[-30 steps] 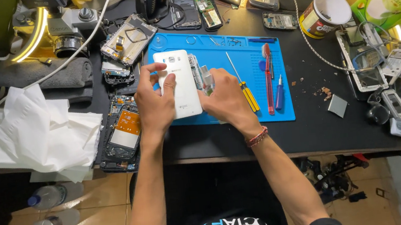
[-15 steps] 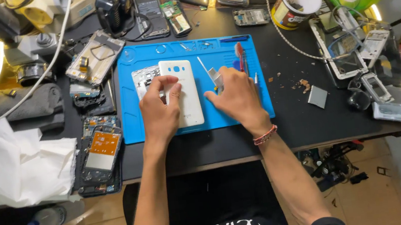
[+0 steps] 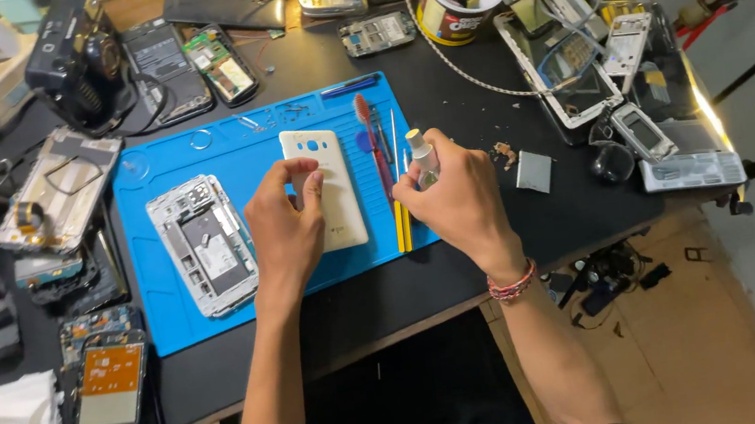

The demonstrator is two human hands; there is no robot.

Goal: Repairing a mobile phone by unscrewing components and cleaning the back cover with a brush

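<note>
From the head view, the cream back cover (image 3: 329,184) lies on the blue mat (image 3: 171,311), under the left hand (image 3: 289,227), whose fingers press it flat. The right hand (image 3: 456,198) is curled round a small white bottle (image 3: 422,155) (held upright). Half a second ago that hand held no bottle.

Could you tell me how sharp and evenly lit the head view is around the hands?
Head view: sharp on the blue mat, the white phone cover under the left hand, and the small bottle in the right hand; bright glare along the table's right edge; wide-angle bending towards the corners.
</note>
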